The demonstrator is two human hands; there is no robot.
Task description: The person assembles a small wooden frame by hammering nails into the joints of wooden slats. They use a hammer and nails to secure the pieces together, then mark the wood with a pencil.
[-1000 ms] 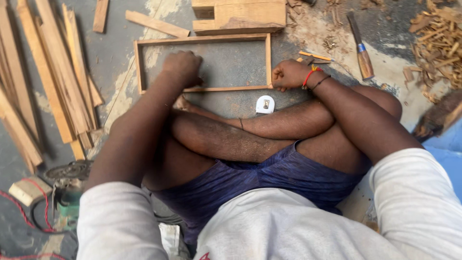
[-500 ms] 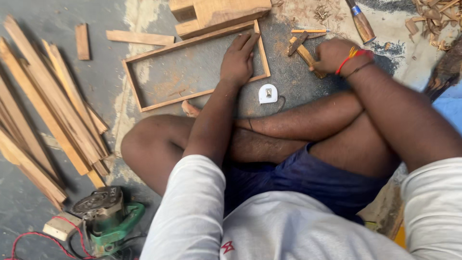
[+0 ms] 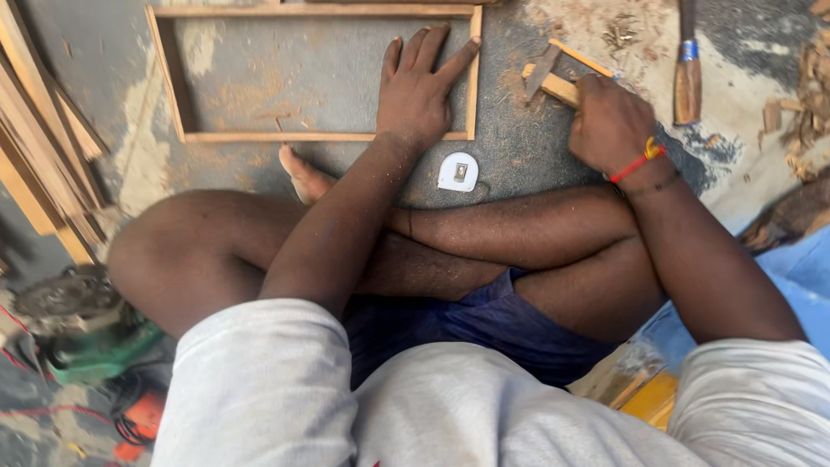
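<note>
Left hand (image 3: 421, 93) lies flat, palm down, fingers spread and fully open, pressing on the lower right corner of the shallow rectangular wooden frame (image 3: 328, 136); fingertips point toward 12 o'clock, and nothing is gripped. Right hand (image 3: 610, 123) is closed in a fist around the pale wooden handle of a small hammer-like tool (image 3: 553, 79), whose dark metal head points to 11 o'clock, just outside the frame's right rail; whether the head touches the floor cannot be told. A red and yellow thread band (image 3: 638, 162) sits on the right wrist. The frame lies flat on the grey concrete floor (image 3: 536, 147), at 12 o'clock from the seated person, its far rail near the top edge of the view. At 6 o'clock from the left hand, just beside the crossed shins, rests a small white rounded tape measure (image 3: 458, 171). At 2 o'clock from the right hand lies a wooden-handled chisel with a blue collar (image 3: 687, 73), well apart from the frame. Wood chips (image 3: 808, 95) lie scattered at 3 o'clock. A stack of long pale wooden strips (image 3: 39, 147) lies at 9 o'clock. A green power tool (image 3: 82, 337) sits at 7 o'clock, beside the left knee.
</note>
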